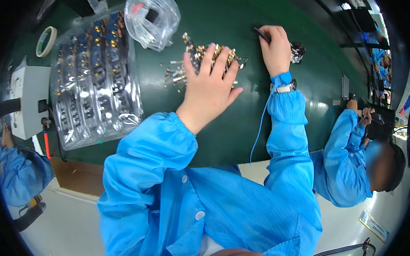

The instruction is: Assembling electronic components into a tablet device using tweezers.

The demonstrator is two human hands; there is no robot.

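Observation:
My left hand point(210, 90) lies flat with its fingers spread over a loose heap of small gold and silver metal parts point(201, 51). Some of these parts poke out around the fingertips. Farther right, my right hand point(275, 47) is closed around a slim black tool point(262, 34), whose exact kind I cannot make out; its tip points to the far left. Just right of that hand sits a small cluster of dark and silver parts point(297, 52), partly hidden by it. A blue wrist strap point(281, 79) with a thin cord circles my right wrist.
Clear plastic trays point(95, 92) filled with small parts stand left on the green table point(164, 140). Beyond them are a clear plastic bag point(154, 24) and a tape roll point(46, 41). A grey box-shaped device point(30, 101) sits far left. A co-worker point(348, 155) works at right.

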